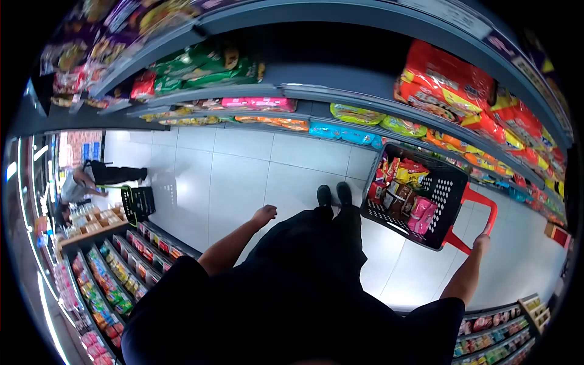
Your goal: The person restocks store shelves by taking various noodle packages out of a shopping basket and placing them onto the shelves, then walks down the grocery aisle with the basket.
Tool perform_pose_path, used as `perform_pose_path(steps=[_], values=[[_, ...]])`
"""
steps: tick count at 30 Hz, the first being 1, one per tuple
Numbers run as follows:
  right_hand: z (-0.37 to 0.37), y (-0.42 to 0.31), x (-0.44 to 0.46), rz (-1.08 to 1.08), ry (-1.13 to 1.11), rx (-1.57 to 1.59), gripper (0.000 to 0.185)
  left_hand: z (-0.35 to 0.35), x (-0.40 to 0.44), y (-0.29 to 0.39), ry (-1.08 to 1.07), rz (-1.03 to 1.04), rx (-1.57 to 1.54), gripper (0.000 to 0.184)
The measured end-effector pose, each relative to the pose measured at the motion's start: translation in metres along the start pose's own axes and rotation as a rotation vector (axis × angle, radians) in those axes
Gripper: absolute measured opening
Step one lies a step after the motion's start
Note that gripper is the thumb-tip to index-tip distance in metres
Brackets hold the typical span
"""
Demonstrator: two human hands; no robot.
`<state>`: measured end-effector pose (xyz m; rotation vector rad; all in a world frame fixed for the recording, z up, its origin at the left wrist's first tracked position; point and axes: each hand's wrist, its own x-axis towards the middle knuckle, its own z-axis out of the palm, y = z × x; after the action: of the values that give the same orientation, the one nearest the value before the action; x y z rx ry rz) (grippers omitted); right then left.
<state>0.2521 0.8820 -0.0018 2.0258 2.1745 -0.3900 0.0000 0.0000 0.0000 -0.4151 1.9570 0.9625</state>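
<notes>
- The right hand point(482, 242) is wrapped round the red handle point(494, 214) of the basket point(449, 198).
- The left hand point(264, 214) holds nothing, fingers loosely bent, well apart from the basket.
- The basket is to the right of the shoes point(344, 193), near the shelf point(340, 79), with a pink pack point(421, 214) and a brown pack point(398, 201) inside.
- Red packs point(444, 79) and green packs point(210, 67) fill parts of the shelf.
- Far left, another person point(76, 184) is near a second basket point(141, 205).

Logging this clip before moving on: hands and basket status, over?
Left hand: nothing visible in it. Right hand: gripping red handle. Black basket: part-filled with packs. Possible obstacle: shelf alongside.
</notes>
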Motion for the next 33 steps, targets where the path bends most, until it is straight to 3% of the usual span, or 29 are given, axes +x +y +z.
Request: perform_pose_path(steps=[1, 2, 3, 4, 5, 8, 9, 11, 14, 16, 20, 29, 33], values=[[-0.021, -0.003, 0.014, -0.018, 0.019, -0.022, 0.097, 0.020, -0.007, -0.009, 0.016, -0.041, 0.021, 0.044], [0.028, -0.008, 0.004, -0.078, 0.063, -0.028, 0.097, 0.042, -0.012, -0.016, 0.032, -0.077, 0.038, 0.042], [0.064, -0.023, -0.022, -0.138, 0.108, -0.036, 0.098, -0.052, -0.033, -0.039, 0.131, -0.089, 0.033, 0.042], [0.058, -0.002, -0.017, -0.412, 0.233, -0.084, 0.097, -0.037, -0.033, -0.056, 0.119, -0.105, -0.022, 0.042], [0.024, -0.031, -0.048, -0.099, -0.006, 0.064, 0.090, -0.024, -0.032, -0.075, 0.115, -0.123, -0.073, 0.042], [0.000, -0.084, -0.127, -0.032, -0.264, 0.483, 0.072, -0.006, -0.017, -0.126, 0.114, -0.138, 0.070, 0.043], [-0.006, -0.099, -0.151, -0.042, -0.296, 0.553, 0.069, -0.002, -0.031, -0.108, 0.112, -0.045, 0.228, 0.041], [-0.002, -0.116, -0.175, 0.076, -0.502, 0.656, 0.070, 0.002, -0.040, -0.078, 0.023, -0.118, 0.227, 0.040], [0.011, -0.141, -0.222, -0.021, -0.662, 0.702, 0.081, 0.018, -0.027, -0.065, 0.168, 0.044, 0.230, 0.040], [0.015, -0.165, -0.260, -0.060, -0.704, 0.712, 0.082, 0.028, -0.027, -0.039, 0.212, 0.109, 0.171, 0.039], [0.047, -0.205, -0.332, -0.059, -0.720, 0.866, 0.067, 0.035, -0.038, 0.000, 0.257, 0.184, -0.006, 0.037], [0.102, -0.291, -0.492, 0.027, -1.034, 1.026, 0.058, 0.046, -0.063, 0.000, 0.257, 0.336, -0.185, 0.031], [0.113, -0.327, -0.571, 0.015, -1.102, 0.857, 0.059, 0.024, -0.085, 0.032, 0.196, 0.537, -0.109, 0.032]])
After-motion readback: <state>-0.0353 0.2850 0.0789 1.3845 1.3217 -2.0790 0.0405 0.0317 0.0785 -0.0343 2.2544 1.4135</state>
